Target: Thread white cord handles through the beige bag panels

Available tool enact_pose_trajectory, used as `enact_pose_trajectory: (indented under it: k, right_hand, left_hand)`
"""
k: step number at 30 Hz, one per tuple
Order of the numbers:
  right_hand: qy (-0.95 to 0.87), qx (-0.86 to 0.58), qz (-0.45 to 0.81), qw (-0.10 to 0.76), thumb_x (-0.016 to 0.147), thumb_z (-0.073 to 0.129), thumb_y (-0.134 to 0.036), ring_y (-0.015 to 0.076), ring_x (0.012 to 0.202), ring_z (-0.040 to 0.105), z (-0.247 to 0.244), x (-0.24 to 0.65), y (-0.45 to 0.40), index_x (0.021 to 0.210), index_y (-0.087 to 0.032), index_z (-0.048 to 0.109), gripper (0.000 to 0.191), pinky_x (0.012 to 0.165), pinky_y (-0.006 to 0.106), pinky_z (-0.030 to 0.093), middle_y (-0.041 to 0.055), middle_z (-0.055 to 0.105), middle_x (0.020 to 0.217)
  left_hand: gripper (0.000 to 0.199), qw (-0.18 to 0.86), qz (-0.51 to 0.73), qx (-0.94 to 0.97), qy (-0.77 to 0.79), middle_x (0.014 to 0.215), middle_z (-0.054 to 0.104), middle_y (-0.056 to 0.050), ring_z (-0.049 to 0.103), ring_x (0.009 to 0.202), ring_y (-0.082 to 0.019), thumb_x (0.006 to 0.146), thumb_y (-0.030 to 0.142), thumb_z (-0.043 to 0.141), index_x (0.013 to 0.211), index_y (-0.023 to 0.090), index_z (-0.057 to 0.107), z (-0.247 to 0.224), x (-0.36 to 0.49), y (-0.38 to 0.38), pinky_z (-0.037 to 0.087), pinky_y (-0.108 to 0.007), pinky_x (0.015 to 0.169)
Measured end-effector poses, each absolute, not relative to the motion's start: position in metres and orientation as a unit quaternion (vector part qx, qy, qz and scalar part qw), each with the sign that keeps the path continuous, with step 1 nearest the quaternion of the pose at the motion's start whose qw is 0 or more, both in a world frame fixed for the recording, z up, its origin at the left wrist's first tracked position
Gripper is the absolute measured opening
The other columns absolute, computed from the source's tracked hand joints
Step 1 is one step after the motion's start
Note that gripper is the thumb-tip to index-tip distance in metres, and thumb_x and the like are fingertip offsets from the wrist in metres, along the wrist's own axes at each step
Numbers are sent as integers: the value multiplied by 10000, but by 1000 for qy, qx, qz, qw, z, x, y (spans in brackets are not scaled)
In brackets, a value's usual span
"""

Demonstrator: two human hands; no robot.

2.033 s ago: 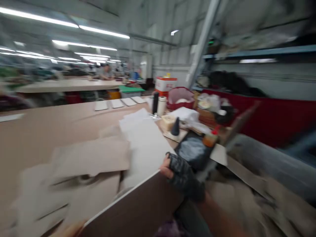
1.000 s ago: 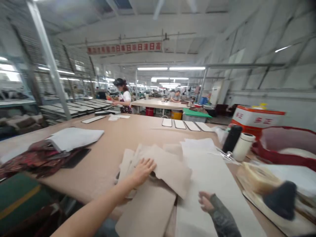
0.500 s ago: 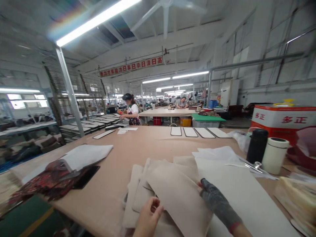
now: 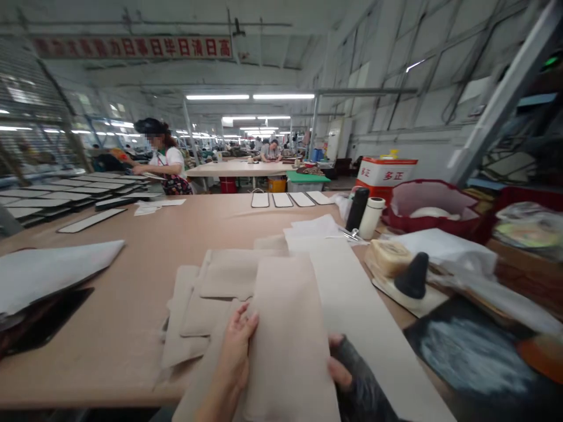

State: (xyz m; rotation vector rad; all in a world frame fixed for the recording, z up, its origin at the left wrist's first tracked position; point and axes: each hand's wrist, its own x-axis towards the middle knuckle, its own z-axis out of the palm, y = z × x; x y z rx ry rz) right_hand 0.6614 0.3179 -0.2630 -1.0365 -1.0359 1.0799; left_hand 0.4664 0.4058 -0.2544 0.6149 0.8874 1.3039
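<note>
A long beige panel of smooth, flat sheet material, leather or fabric, I cannot tell which, lies lengthwise before me. My left hand grips its left edge, thumb on the near side. On its right edge is my right hand, in a dark grey sleeve, with the fingers closed round the border and partly hidden. More beige pieces lie overlapping under and left of the panel, some with notched corners. A wide off-white sheet stretches out under its right side.
A black bottle and a white flask stand at right, near a yellowish block and a dark cone-shaped object. White dark-edged panels line the table's far edge. Another person works at left.
My view has turned right and down. The beige panel has swung from slanted to nearly straight. My left hand, earlier beside it with fingers curled, now holds its left edge.
</note>
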Motion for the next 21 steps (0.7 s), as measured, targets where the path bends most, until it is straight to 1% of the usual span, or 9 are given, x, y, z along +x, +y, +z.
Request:
enact_pose_trajectory:
  k: [3,7,9,11,13,15,17,19,21]
  right_hand:
    - [-390,-460,468,646,710,619,-641,170,568,553,-248,666,318,843,-213,606,448,543,306,477,30,622,683]
    - [-396,-470,444,652,735,632,-571,166,611,548,-239,673,314,750,-215,595,358,559,286,478,26,609,681]
    - [-404,-456,453,650,756,617,-542,152,568,514,-238,677,308,740,-222,593,321,528,275,456,8,575,636]
    - [-411,-437,475,644,773,608,-502,135,535,485,-237,679,303,721,-213,578,296,509,263,432,-5,542,606]
    - [-416,-418,496,638,780,610,-453,121,545,489,-235,680,297,718,-195,561,270,520,249,425,-11,538,619]
    - [-420,-420,498,632,774,619,-430,110,560,491,-232,680,291,729,-181,554,262,533,237,426,-19,529,628]
    - [-436,-446,472,623,771,624,-440,109,575,489,-228,679,285,729,-176,550,277,546,237,436,-24,514,628]
    - [-468,-489,418,606,786,609,-447,125,620,514,-225,677,279,748,-178,567,275,587,254,460,-8,543,664]
    - [-505,-533,336,590,809,588,-425,154,701,559,-224,673,274,776,-183,599,245,669,285,486,23,602,736]
  left_hand:
    - [709,657,576,296,386,826,713,-27,689,798,-230,491,359,861,1076,206,490,-243,476,397,533,-309,711]
    - [689,650,562,333,389,806,706,-31,685,768,-234,506,384,841,1073,192,499,-240,484,390,521,-294,664]
    - [684,641,552,352,401,819,702,-39,678,778,-244,513,408,827,1073,190,500,-244,487,392,513,-295,646]
    - [644,616,541,391,418,877,697,-63,666,811,-255,553,444,789,1075,183,516,-248,490,395,514,-324,676]
    - [574,531,555,457,448,998,673,-97,636,912,-273,592,451,748,1060,179,555,-251,497,395,504,-372,775]
    - [454,398,581,539,463,1084,635,-108,575,1033,-287,624,441,717,987,189,611,-251,506,387,459,-392,885]
    - [288,334,551,626,440,973,642,-85,569,982,-264,683,442,674,840,204,636,-247,516,373,447,-357,868]
    - [263,380,459,695,402,744,607,-36,571,763,-209,751,465,621,714,206,591,-242,527,355,447,-295,714]
    - [325,442,381,716,384,604,518,17,498,598,-154,771,497,606,664,203,516,-237,537,341,383,-246,583]
